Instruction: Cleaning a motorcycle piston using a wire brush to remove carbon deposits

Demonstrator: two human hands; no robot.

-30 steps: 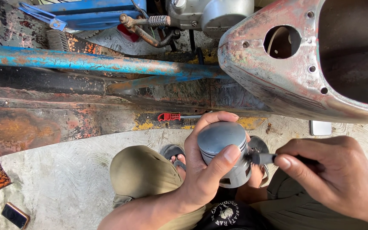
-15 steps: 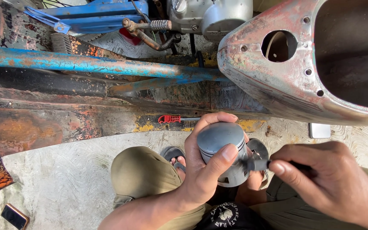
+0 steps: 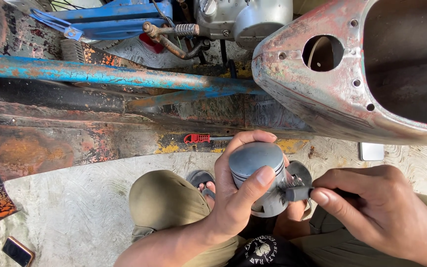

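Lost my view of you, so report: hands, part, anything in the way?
Left hand grips gray piston. Right hand holds small brush, bristles against piston's side. Nothing between hands; red-handled tool lies apart on the ground.

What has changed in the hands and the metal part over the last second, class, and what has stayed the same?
The right hand has slid its small brush a little leftward, so the bristles now press against the side of the grey piston. Nothing was picked up or let go. The left hand still grips the piston with the thumb across its top, and the red-handled tool still lies on the floor by the rusty frame.
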